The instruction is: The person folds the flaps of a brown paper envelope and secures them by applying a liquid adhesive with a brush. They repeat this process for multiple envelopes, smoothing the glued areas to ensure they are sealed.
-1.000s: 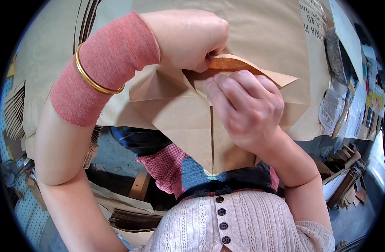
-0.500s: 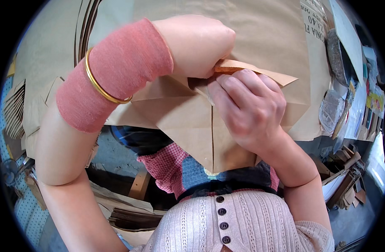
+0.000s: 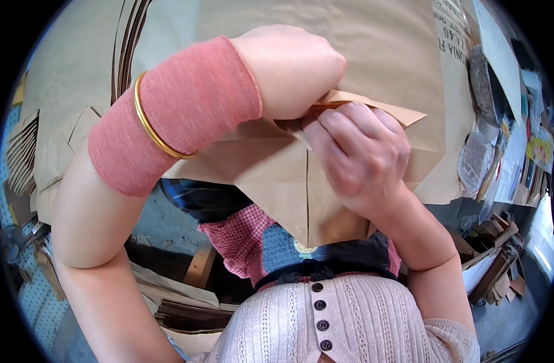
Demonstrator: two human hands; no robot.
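A brown kraft paper bag (image 3: pixel 271 175) lies in front of me, its folded, creased end hanging over the near table edge. At its opening, a strip with a serrated edge (image 3: pixel 404 112) stands up. My right hand (image 3: pixel 364 151) is closed on the paper there, fingers curled and pressed together. Bent sharply at the wrist, my left hand (image 3: pixel 307 69) reaches down beside it at the opening. Its fingers are hidden behind the wrist and paper. A red wrist band (image 3: pixel 198 91) and a gold bangle (image 3: pixel 147 118) are on my left arm.
Large brown paper sheets (image 3: pixel 379 42) cover the table. Fanned paper pieces (image 3: pixel 24 151) lie at the left edge. On the right are a clear plastic packet (image 3: pixel 475 160) and a dark stone-like block (image 3: pixel 482 85). Stacked paper scraps (image 3: pixel 497 254) sit lower right.
My left forearm and hand have shifted slightly right, toward the right hand. The right hand stays on the paper, nearly still. The bag has barely moved.
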